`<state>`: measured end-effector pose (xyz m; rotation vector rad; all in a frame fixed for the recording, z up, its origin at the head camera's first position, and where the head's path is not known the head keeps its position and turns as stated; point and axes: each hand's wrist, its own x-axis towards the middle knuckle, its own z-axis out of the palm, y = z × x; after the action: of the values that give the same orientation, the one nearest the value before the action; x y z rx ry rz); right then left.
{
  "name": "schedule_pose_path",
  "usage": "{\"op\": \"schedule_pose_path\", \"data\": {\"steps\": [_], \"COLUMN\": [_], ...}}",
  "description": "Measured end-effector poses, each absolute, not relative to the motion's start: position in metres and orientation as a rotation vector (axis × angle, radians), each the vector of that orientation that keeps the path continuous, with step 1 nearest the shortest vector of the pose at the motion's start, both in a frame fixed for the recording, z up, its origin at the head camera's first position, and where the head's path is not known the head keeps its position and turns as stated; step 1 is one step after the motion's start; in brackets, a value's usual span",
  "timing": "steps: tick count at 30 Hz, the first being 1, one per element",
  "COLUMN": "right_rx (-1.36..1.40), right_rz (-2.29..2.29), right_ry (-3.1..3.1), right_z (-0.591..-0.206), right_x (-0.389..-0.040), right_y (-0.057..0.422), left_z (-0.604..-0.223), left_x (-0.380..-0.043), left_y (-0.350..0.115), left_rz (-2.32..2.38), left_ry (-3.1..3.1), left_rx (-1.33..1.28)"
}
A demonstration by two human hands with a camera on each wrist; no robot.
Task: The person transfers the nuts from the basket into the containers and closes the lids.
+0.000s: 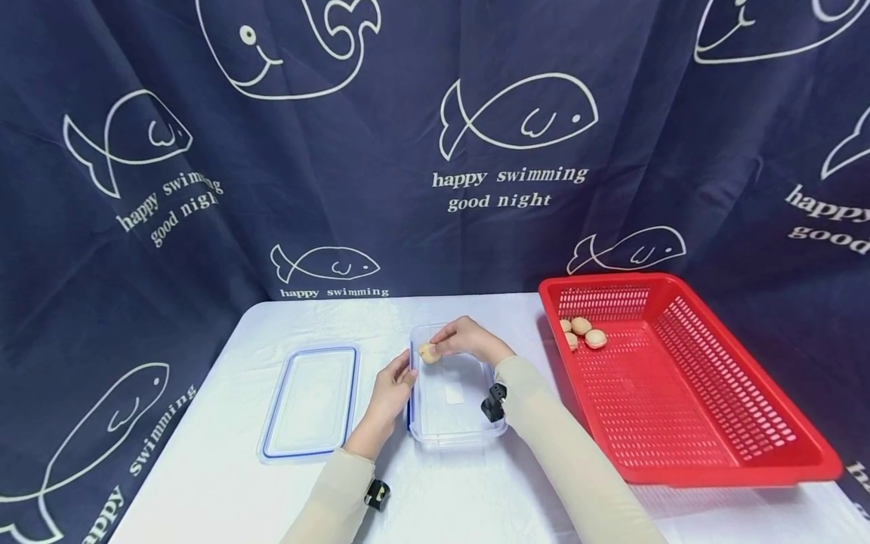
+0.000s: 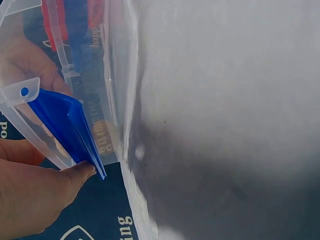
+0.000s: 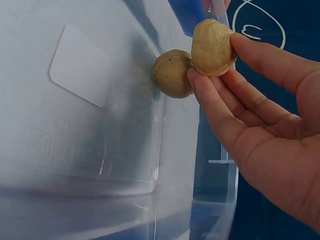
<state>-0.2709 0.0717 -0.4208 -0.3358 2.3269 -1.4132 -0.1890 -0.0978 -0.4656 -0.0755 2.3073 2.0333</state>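
Note:
A clear plastic food container [image 1: 451, 393] with a blue side latch [image 2: 70, 125] stands on the white table. My left hand [image 1: 393, 389] grips its far left corner, thumb against the latch in the left wrist view. Over the container's far left corner, my right hand [image 1: 469, 338] pinches a round tan piece [image 3: 212, 47] with a wrinkled surface, perhaps a small bun, between thumb and fingertips. A second round tan piece [image 3: 172, 73] lies inside the container, just below the held one in the right wrist view.
To the left lies the container's clear lid [image 1: 309, 404] with a blue seal. A red perforated basket [image 1: 680, 393] stands at the right, with several similar round tan pieces [image 1: 595, 339] in its far left corner. A dark blue fish-print curtain [image 1: 408, 227] hangs behind the table.

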Motion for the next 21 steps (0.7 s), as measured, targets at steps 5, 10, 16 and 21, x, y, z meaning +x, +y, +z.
{"op": "schedule_pose_path", "data": {"steps": [5, 10, 16, 21], "right_rx": [-0.346, -0.436, -0.379, -0.396], "right_rz": [-1.42, -1.455, -1.431, -1.402], "right_ry": [2.304, 2.275, 2.329, 2.382], "right_z": [-0.425, -0.432, -0.42, -0.403], "right_x": [-0.273, -0.279, -0.277, -0.278], "right_y": [0.073, 0.079, 0.074, 0.076], "left_z": [-0.466, -0.465, -0.463, -0.464], "left_x": [-0.19, -0.19, -0.188, -0.186], "left_y": [-0.098, -0.098, -0.098, -0.098], "left_rz": [2.019, 2.036, 2.054, 2.063], "left_ry": [2.309, 2.293, 2.295, 2.293], "left_rx": [-0.082, -0.071, -0.054, -0.052]}}
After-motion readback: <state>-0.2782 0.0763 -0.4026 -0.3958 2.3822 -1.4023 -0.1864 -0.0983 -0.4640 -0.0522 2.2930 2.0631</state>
